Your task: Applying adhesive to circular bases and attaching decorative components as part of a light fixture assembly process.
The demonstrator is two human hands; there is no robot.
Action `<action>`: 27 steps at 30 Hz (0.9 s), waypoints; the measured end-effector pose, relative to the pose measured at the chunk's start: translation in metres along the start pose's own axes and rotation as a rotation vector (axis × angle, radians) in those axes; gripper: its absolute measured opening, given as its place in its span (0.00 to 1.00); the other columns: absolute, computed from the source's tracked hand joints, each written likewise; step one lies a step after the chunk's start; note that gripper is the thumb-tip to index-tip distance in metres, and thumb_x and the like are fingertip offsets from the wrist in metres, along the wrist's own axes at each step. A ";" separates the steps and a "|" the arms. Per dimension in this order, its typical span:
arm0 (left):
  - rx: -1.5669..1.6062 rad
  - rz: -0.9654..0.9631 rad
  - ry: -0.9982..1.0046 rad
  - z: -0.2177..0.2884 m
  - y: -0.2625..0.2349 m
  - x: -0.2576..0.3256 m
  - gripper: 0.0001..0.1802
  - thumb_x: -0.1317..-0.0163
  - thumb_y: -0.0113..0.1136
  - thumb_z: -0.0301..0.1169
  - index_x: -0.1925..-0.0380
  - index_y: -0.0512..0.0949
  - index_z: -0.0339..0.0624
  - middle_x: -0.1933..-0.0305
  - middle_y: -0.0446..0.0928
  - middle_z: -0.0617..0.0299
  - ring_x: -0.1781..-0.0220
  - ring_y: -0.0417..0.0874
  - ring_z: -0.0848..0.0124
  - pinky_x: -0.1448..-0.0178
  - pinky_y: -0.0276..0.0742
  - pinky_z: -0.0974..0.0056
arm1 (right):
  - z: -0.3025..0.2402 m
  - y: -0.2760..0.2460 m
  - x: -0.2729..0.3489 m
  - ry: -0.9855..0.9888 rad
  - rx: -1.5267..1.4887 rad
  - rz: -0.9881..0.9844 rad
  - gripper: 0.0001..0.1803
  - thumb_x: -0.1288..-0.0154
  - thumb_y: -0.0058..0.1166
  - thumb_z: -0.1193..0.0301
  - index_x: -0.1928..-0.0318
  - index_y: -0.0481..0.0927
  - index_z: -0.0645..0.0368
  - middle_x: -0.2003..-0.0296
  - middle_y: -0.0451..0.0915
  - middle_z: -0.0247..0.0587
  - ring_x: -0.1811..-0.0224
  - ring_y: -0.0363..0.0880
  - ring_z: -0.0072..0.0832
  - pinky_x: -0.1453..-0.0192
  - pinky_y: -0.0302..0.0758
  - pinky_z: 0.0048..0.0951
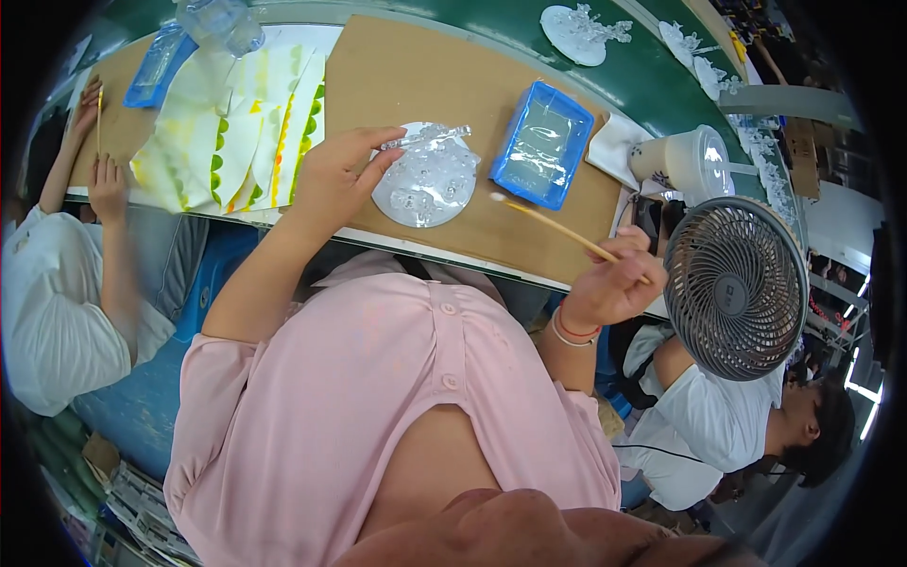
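Between the thumb and fingers of my left hand [342,170] is a clear plastic piece [430,138], long and knobbly. It is over the far edge of a round white disc [425,194], which bears several clear bumps or small parts. My right hand [619,279] grips a thin wooden stick [553,225] with a white tip, like a long cotton swab. The stick's tip points up and left, between the disc and a blue tray [503,180]. Inside the tray is something clear and shiny, perhaps liquid.
A round fan [737,288] stands right of my right hand, near a lidded cup [685,161] with a straw. Patterned paper sheets [241,132] lie left. More clear pieces on a white disc [574,36] sit on the green surface beyond. People sit on both sides.
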State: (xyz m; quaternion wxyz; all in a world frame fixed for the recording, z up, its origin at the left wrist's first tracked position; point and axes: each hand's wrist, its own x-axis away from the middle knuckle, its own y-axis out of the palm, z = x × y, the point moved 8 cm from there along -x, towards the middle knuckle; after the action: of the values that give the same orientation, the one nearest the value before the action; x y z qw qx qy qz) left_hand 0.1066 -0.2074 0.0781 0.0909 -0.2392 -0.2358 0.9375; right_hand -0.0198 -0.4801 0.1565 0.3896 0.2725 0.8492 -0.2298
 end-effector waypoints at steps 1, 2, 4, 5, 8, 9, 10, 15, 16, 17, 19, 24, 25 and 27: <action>-0.027 0.011 0.014 0.001 0.000 0.000 0.12 0.44 0.67 0.28 0.59 0.83 0.43 0.62 0.84 0.58 0.63 0.84 0.64 0.60 0.78 0.66 | -0.004 0.011 0.003 -0.014 0.003 -0.077 0.14 0.25 0.43 0.60 0.63 0.65 0.58 0.86 0.69 0.38 0.81 0.63 0.23 0.53 0.69 0.37; -0.027 0.012 0.014 0.000 0.000 0.001 0.12 0.44 0.67 0.28 0.59 0.83 0.43 0.62 0.84 0.58 0.63 0.84 0.64 0.60 0.78 0.66 | -0.006 0.015 0.005 -0.014 0.002 -0.077 0.14 0.25 0.43 0.60 0.63 0.65 0.58 0.86 0.69 0.38 0.81 0.63 0.23 0.53 0.69 0.37; -0.094 0.043 0.075 0.004 -0.002 0.001 0.11 0.44 0.67 0.28 0.60 0.83 0.43 0.63 0.84 0.58 0.64 0.84 0.64 0.61 0.79 0.65 | -0.008 0.037 0.010 -0.022 0.070 -0.232 0.13 0.26 0.44 0.61 0.63 0.67 0.57 0.83 0.73 0.37 0.78 0.68 0.25 0.50 0.69 0.38; -0.092 0.043 0.075 0.005 -0.002 0.001 0.11 0.44 0.67 0.28 0.60 0.83 0.43 0.63 0.84 0.58 0.64 0.84 0.64 0.61 0.79 0.65 | -0.008 0.047 0.012 -0.027 0.105 -0.309 0.12 0.26 0.44 0.61 0.64 0.67 0.57 0.82 0.75 0.37 0.77 0.70 0.26 0.48 0.69 0.39; -0.088 0.045 0.072 0.007 -0.003 -0.001 0.10 0.44 0.67 0.28 0.61 0.83 0.43 0.64 0.84 0.58 0.64 0.84 0.64 0.61 0.79 0.65 | -0.005 0.067 0.017 -0.079 0.098 -0.350 0.11 0.26 0.45 0.65 0.66 0.68 0.56 0.79 0.77 0.35 0.74 0.72 0.28 0.49 0.71 0.39; -0.087 0.014 0.036 0.005 -0.001 0.000 0.11 0.44 0.66 0.27 0.60 0.83 0.43 0.62 0.84 0.58 0.62 0.85 0.64 0.58 0.79 0.66 | -0.004 0.071 0.016 -0.081 0.099 -0.351 0.11 0.26 0.45 0.65 0.66 0.68 0.56 0.79 0.77 0.35 0.74 0.72 0.28 0.49 0.71 0.39; -0.086 -0.016 -0.002 0.002 0.000 0.000 0.11 0.43 0.66 0.25 0.59 0.83 0.42 0.59 0.84 0.57 0.59 0.85 0.64 0.55 0.79 0.66 | -0.004 0.076 0.017 -0.104 0.104 -0.380 0.09 0.27 0.46 0.67 0.66 0.69 0.56 0.78 0.77 0.35 0.74 0.72 0.29 0.50 0.71 0.39; -0.090 -0.019 0.003 0.003 0.001 0.000 0.11 0.44 0.66 0.25 0.59 0.83 0.41 0.60 0.84 0.57 0.60 0.85 0.64 0.56 0.79 0.66 | -0.001 0.093 0.021 -0.190 0.138 -0.424 0.06 0.36 0.56 0.74 0.67 0.71 0.57 0.77 0.74 0.34 0.76 0.71 0.34 0.55 0.72 0.39; -0.102 -0.016 0.019 0.004 0.001 0.000 0.10 0.44 0.66 0.25 0.60 0.83 0.41 0.61 0.84 0.57 0.60 0.85 0.64 0.56 0.78 0.66 | -0.002 0.096 0.022 -0.170 0.112 -0.449 0.07 0.36 0.57 0.74 0.67 0.71 0.57 0.77 0.74 0.34 0.76 0.71 0.34 0.55 0.72 0.39; -0.101 -0.016 0.016 0.004 0.001 0.000 0.10 0.44 0.66 0.25 0.60 0.83 0.41 0.61 0.84 0.57 0.60 0.85 0.64 0.56 0.78 0.66 | -0.003 0.098 0.022 -0.150 0.088 -0.474 0.07 0.37 0.58 0.74 0.67 0.72 0.57 0.78 0.73 0.34 0.76 0.70 0.34 0.55 0.72 0.39; -0.096 0.000 0.035 0.005 0.000 0.000 0.10 0.44 0.66 0.25 0.61 0.83 0.41 0.62 0.84 0.57 0.61 0.85 0.63 0.57 0.78 0.66 | -0.004 0.099 0.020 -0.144 0.097 -0.487 0.06 0.35 0.55 0.73 0.67 0.71 0.57 0.77 0.74 0.34 0.75 0.71 0.33 0.54 0.72 0.39; -0.117 0.012 0.067 0.004 0.000 0.000 0.10 0.45 0.67 0.24 0.61 0.83 0.41 0.62 0.84 0.57 0.62 0.85 0.63 0.59 0.78 0.65 | -0.007 0.104 0.014 -0.231 0.202 -0.471 0.05 0.33 0.53 0.74 0.66 0.70 0.57 0.76 0.75 0.35 0.75 0.72 0.34 0.53 0.72 0.39; -0.127 0.024 0.085 0.004 0.000 0.001 0.10 0.45 0.67 0.24 0.62 0.83 0.41 0.62 0.84 0.58 0.62 0.84 0.63 0.59 0.78 0.65 | -0.011 0.107 0.015 -0.247 0.196 -0.513 0.05 0.33 0.53 0.74 0.66 0.70 0.58 0.76 0.76 0.35 0.75 0.72 0.34 0.54 0.72 0.39; -0.132 0.031 0.089 0.003 -0.001 0.001 0.10 0.45 0.67 0.24 0.62 0.83 0.41 0.62 0.84 0.58 0.62 0.84 0.63 0.59 0.78 0.65 | -0.017 0.111 0.018 -0.264 0.186 -0.561 0.05 0.33 0.53 0.74 0.65 0.70 0.58 0.76 0.76 0.35 0.75 0.72 0.34 0.54 0.72 0.39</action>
State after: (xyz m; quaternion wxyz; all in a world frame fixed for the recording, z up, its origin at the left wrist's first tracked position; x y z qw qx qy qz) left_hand 0.1045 -0.2079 0.0805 0.0707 -0.2895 -0.2892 0.9097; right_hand 0.0324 -0.3821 0.1327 0.3912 0.0304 0.8088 -0.4381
